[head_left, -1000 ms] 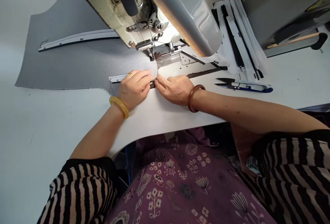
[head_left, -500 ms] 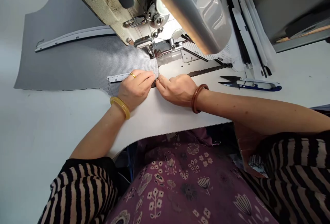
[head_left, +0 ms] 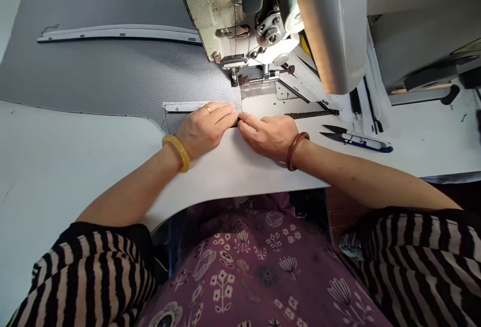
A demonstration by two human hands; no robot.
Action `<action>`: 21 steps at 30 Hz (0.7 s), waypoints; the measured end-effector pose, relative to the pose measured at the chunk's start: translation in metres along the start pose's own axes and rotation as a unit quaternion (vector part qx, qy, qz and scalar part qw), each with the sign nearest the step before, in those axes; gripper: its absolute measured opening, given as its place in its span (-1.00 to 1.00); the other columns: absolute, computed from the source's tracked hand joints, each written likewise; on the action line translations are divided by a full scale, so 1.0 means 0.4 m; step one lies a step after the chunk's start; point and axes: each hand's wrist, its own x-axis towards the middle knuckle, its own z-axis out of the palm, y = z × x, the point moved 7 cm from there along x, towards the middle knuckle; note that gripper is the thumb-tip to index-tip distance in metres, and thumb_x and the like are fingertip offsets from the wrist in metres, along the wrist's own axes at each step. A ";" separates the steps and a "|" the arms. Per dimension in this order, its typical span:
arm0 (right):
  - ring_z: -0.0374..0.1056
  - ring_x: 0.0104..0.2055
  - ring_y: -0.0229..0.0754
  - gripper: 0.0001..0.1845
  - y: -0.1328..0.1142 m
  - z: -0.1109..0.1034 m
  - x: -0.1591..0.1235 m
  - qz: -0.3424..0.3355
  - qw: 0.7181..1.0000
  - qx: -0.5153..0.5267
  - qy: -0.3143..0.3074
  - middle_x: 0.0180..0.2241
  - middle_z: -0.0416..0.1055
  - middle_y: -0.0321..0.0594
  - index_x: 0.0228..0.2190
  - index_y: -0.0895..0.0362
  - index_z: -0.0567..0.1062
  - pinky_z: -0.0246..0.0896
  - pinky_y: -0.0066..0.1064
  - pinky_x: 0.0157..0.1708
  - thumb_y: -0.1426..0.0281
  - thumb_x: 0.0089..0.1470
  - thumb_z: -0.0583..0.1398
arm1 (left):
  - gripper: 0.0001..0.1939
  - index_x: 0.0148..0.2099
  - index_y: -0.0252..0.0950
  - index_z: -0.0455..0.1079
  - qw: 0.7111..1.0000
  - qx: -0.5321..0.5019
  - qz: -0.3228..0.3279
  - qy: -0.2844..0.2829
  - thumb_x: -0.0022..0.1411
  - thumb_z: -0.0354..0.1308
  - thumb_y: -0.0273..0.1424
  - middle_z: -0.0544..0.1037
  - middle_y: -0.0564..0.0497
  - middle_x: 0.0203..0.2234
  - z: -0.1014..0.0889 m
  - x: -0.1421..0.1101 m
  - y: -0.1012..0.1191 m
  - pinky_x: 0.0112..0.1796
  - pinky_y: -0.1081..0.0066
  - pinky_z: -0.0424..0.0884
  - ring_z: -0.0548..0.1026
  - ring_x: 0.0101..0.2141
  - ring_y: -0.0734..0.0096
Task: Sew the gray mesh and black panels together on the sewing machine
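A large piece of grey mesh fabric (head_left: 124,76) lies flat on the white table, its right edge under the sewing machine's presser foot (head_left: 235,77). My left hand (head_left: 205,129) presses on the fabric's near right corner, fingers closed over the end of a short white strip (head_left: 184,107) that is sewn there. At that same corner my right hand (head_left: 266,134) pinches the fabric edge, its fingertips almost touching those of my left hand. A longer white strip (head_left: 120,32) with small slots runs across the fabric farther back. My fingers hide the exact bit of edge being held.
The sewing machine head (head_left: 225,11) and its grey cover (head_left: 334,31) rise above the work. Thread snips (head_left: 356,139) lie right of my right hand. Several white and black strips (head_left: 370,96) lie behind them. A dark strip (head_left: 311,114) rests near the machine bed.
The camera view has turned and shifted, so the machine and fabric appear rotated. Both hands keep their hold at the fabric corner, with no clear movement against the fabric.
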 end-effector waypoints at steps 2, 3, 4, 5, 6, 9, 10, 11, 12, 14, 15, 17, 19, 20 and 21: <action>0.23 -0.44 -0.27 -0.47 0.003 0.005 0.000 0.020 0.999 -0.004 -0.025 0.09 0.45 -0.05 0.00 0.17 0.51 -0.25 -0.32 -0.52 0.47 0.34 -0.19 | -0.62 0.00 -0.34 0.52 1.000 0.010 0.019 0.011 0.41 -0.13 -0.49 0.60 -0.10 -0.03 -0.004 -0.003 0.003 0.03 0.22 0.50 0.53 0.00 0.23; 0.24 -0.44 -0.27 -0.49 0.005 0.006 0.001 0.032 0.999 -0.004 -0.034 0.07 0.45 -0.05 -0.01 0.16 0.51 -0.26 -0.32 -0.52 0.46 0.34 -0.18 | -0.63 -0.01 -0.34 0.52 0.999 0.013 0.027 0.013 0.41 -0.13 -0.49 0.59 -0.10 -0.03 -0.005 -0.004 0.003 0.03 0.24 0.50 0.53 0.00 0.23; 0.24 -0.44 -0.27 -0.50 0.005 0.004 0.001 0.039 0.999 -0.003 -0.036 0.06 0.46 -0.06 -0.03 0.16 0.52 -0.27 -0.32 -0.52 0.45 0.35 -0.17 | -0.63 -0.02 -0.34 0.52 0.999 0.017 0.035 0.011 0.40 -0.13 -0.50 0.59 -0.10 -0.04 -0.006 -0.005 0.003 0.01 0.25 0.51 0.54 0.00 0.24; 0.24 -0.45 -0.27 -0.50 0.005 0.002 0.002 0.041 0.999 -0.002 -0.035 0.05 0.47 -0.07 -0.06 0.17 0.53 -0.28 -0.32 -0.53 0.44 0.35 -0.17 | -0.63 -0.03 -0.33 0.51 0.999 0.020 0.041 0.007 0.40 -0.14 -0.50 0.60 -0.10 -0.04 -0.006 -0.006 0.001 0.00 0.25 0.51 0.54 -0.01 0.24; 0.24 -0.45 -0.28 -0.50 0.005 0.000 0.003 0.043 0.999 -0.001 -0.033 0.04 0.47 -0.08 -0.08 0.17 0.53 -0.28 -0.32 -0.53 0.44 0.35 -0.17 | -0.62 -0.03 -0.33 0.51 0.999 0.023 0.044 0.003 0.40 -0.14 -0.51 0.60 -0.10 -0.05 -0.006 -0.006 -0.001 0.00 0.26 0.52 0.54 -0.01 0.24; 0.24 -0.45 -0.29 -0.49 0.012 -0.003 0.006 0.052 0.998 -0.004 -0.032 0.09 0.45 -0.13 -0.09 0.15 0.54 -0.31 -0.32 -0.54 0.40 0.35 -0.19 | -0.60 -0.02 -0.35 0.50 0.998 0.020 0.053 0.005 0.40 -0.17 -0.54 0.60 -0.11 -0.09 -0.009 -0.002 -0.009 0.02 0.26 0.51 0.54 -0.01 0.25; 0.24 -0.45 -0.29 -0.48 0.018 -0.003 0.008 0.057 0.998 -0.005 -0.030 0.12 0.44 -0.15 -0.07 0.13 0.53 -0.31 -0.32 -0.54 0.38 0.36 -0.19 | -0.60 -0.01 -0.37 0.50 0.998 0.016 0.056 0.009 0.40 -0.18 -0.56 0.60 -0.12 -0.09 -0.009 0.001 -0.012 0.03 0.26 0.50 0.53 0.00 0.26; 0.26 -0.44 -0.28 -0.48 0.023 -0.004 0.010 0.061 0.998 -0.006 -0.026 0.15 0.41 -0.15 -0.04 0.12 0.52 -0.31 -0.32 -0.55 0.36 0.36 -0.19 | -0.59 0.00 -0.38 0.49 0.998 0.012 0.057 0.013 0.40 -0.19 -0.58 0.60 -0.13 -0.08 -0.010 0.005 -0.015 0.05 0.27 0.49 0.53 0.02 0.26; 0.27 -0.43 -0.28 -0.48 0.029 -0.005 0.012 0.064 0.998 -0.007 -0.021 0.18 0.39 -0.16 -0.01 0.11 0.51 -0.30 -0.33 -0.55 0.34 0.36 -0.18 | -0.58 0.01 -0.39 0.49 0.998 0.011 0.056 0.015 0.39 -0.20 -0.59 0.60 -0.13 -0.08 -0.010 0.009 -0.020 0.06 0.27 0.48 0.52 0.03 0.26; 0.31 -0.40 -0.25 -0.49 0.039 -0.006 0.018 0.065 0.998 -0.009 -0.012 0.22 0.34 -0.15 0.03 0.11 0.49 -0.29 -0.33 -0.55 0.30 0.35 -0.16 | -0.57 0.01 -0.38 0.48 0.999 0.009 0.046 0.010 0.37 -0.20 -0.61 0.59 -0.12 -0.06 -0.005 0.019 -0.035 0.09 0.26 0.47 0.51 0.05 0.26; 0.33 -0.39 -0.24 -0.49 0.044 -0.005 0.021 0.067 0.998 -0.010 -0.009 0.24 0.33 -0.13 0.04 0.11 0.48 -0.28 -0.33 -0.55 0.28 0.34 -0.15 | -0.58 0.01 -0.37 0.48 0.999 0.006 0.039 0.006 0.37 -0.19 -0.61 0.59 -0.11 -0.05 -0.002 0.024 -0.044 0.10 0.26 0.47 0.50 0.06 0.26; 0.36 -0.37 -0.21 -0.47 0.053 -0.004 0.029 0.075 0.997 -0.012 -0.006 0.25 0.31 -0.10 0.06 0.13 0.48 -0.24 -0.33 -0.55 0.27 0.33 -0.16 | -0.58 0.02 -0.35 0.48 1.000 -0.003 0.027 -0.004 0.37 -0.18 -0.61 0.59 -0.09 -0.03 0.004 0.034 -0.063 0.12 0.25 0.45 0.49 0.08 0.27; 0.38 -0.36 -0.17 -0.44 0.060 -0.003 0.035 0.085 0.996 -0.016 -0.007 0.28 0.27 -0.06 0.10 0.14 0.44 -0.21 -0.34 -0.55 0.24 0.33 -0.17 | -0.59 0.04 -0.35 0.47 1.000 -0.011 0.021 -0.007 0.37 -0.17 -0.59 0.58 -0.08 -0.01 0.009 0.045 -0.079 0.14 0.25 0.44 0.49 0.08 0.28; 0.39 -0.35 -0.16 -0.44 0.061 -0.003 0.037 0.089 0.996 -0.018 -0.011 0.30 0.23 -0.05 0.12 0.14 0.43 -0.19 -0.34 -0.54 0.23 0.32 -0.17 | -0.59 0.04 -0.35 0.47 1.000 -0.013 0.017 -0.008 0.36 -0.16 -0.59 0.58 -0.08 0.00 0.011 0.050 -0.088 0.13 0.26 0.44 0.50 0.08 0.28; 0.40 -0.34 -0.15 -0.43 0.062 -0.002 0.039 0.090 0.996 -0.020 -0.015 0.32 0.20 -0.04 0.14 0.14 0.41 -0.16 -0.34 -0.54 0.22 0.32 -0.17 | -0.59 0.04 -0.34 0.47 1.000 -0.016 0.011 -0.011 0.35 -0.16 -0.59 0.57 -0.09 0.00 0.014 0.056 -0.096 0.12 0.25 0.44 0.51 0.06 0.28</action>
